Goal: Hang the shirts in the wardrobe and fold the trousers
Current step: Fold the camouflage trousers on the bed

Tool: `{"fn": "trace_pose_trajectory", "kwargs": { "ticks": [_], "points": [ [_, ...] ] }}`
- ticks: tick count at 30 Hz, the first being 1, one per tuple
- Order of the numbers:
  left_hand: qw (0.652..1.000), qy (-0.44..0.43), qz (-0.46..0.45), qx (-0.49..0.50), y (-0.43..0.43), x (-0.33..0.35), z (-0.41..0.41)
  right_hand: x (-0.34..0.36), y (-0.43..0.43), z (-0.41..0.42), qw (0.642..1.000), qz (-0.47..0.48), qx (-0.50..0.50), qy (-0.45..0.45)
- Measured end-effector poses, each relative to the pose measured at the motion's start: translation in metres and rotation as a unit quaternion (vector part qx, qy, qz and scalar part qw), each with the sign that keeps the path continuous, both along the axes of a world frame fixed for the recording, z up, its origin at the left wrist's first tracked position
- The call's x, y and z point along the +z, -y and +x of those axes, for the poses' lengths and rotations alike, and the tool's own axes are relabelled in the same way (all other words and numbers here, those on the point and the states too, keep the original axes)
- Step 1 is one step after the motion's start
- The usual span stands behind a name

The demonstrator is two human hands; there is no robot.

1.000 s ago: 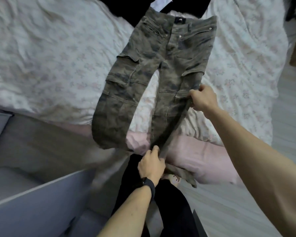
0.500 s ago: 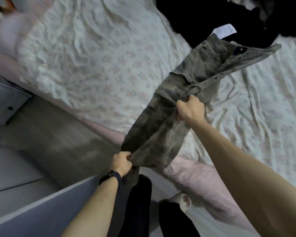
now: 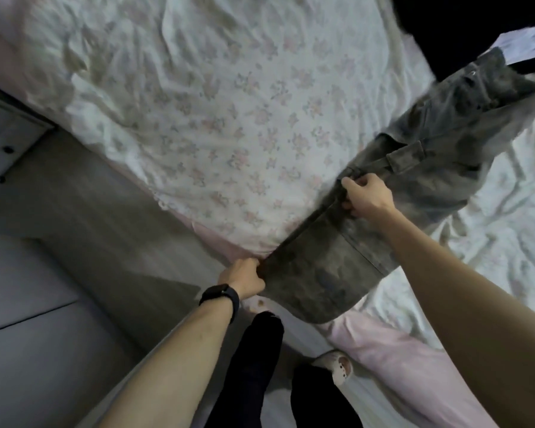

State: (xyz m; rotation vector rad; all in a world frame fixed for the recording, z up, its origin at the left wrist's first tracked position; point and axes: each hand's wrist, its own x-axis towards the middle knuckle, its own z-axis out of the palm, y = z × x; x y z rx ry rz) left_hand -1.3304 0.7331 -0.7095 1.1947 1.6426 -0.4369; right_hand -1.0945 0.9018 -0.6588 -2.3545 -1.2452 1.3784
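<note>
Lowered onto the floral bedsheet (image 3: 213, 125), camouflage cargo trousers (image 3: 331, 273) stretch between my extended arms: left hand (image 3: 243, 279) grips the hem, right hand (image 3: 368, 197) pinches the mid-leg edge.

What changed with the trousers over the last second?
The camouflage trousers, spread legs apart a second ago, now lie folded lengthwise, one leg swung leftward onto the other. The left hand still grips the hem end, the right hand the mid-leg edge; the waist stays on the bed.
</note>
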Motion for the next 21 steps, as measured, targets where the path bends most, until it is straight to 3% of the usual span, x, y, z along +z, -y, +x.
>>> {"fn": "trace_pose_trajectory", "kwargs": {
  "ticks": [9,14,21],
  "points": [
    [0.989,0.102,0.105,-0.013,-0.102,0.071,0.079,0.049,-0.003,0.062,0.995,0.029,-0.094,-0.029],
    [0.977,0.089,0.190,-0.037,-0.194,0.092,0.144,0.062,-0.026,0.119,0.983,0.089,-0.159,0.000],
    [0.972,0.099,0.211,-0.038,-0.311,0.090,0.228,0.042,-0.063,0.204,0.951,0.105,-0.291,-0.004]
  ]
}}
